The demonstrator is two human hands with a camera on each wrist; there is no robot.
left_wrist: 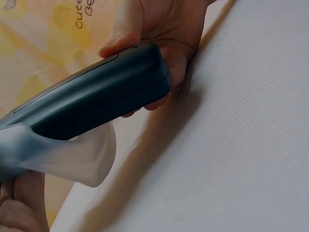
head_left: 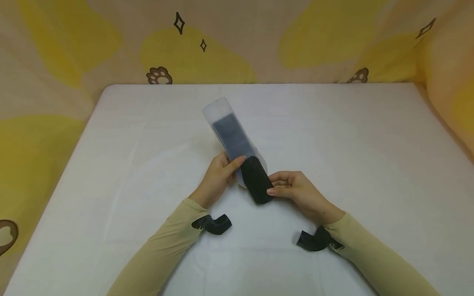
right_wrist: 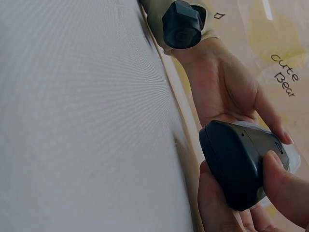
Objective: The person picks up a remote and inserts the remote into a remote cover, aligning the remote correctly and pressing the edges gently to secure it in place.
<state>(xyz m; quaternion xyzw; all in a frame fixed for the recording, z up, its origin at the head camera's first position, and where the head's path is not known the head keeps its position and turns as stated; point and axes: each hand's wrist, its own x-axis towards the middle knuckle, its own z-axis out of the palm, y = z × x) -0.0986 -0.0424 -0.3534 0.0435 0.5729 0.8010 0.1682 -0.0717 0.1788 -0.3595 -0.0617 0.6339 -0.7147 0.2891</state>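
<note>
Above the worktop (head_left: 155, 164), the left hand (head_left: 215, 176) grips the clear case (head_left: 230, 133); the right hand (head_left: 296, 191) pinches the black device (head_left: 256, 181) by its near end.

Black piece (head_left: 256, 181): looked like smooth, satiny plastic
Clear cover (head_left: 217, 109): looked like smooth, translucent plastic, faintly glossy
Desk (head_left: 148, 164): had a matt, finely textured covering
Backdrop (head_left: 266, 24): looked like printed cloth, softly creased
Sleeves (head_left: 159, 250): were matt cloth
Wrist mounts (head_left: 218, 225): looked like smooth, hard plastic, slightly shiny
</note>
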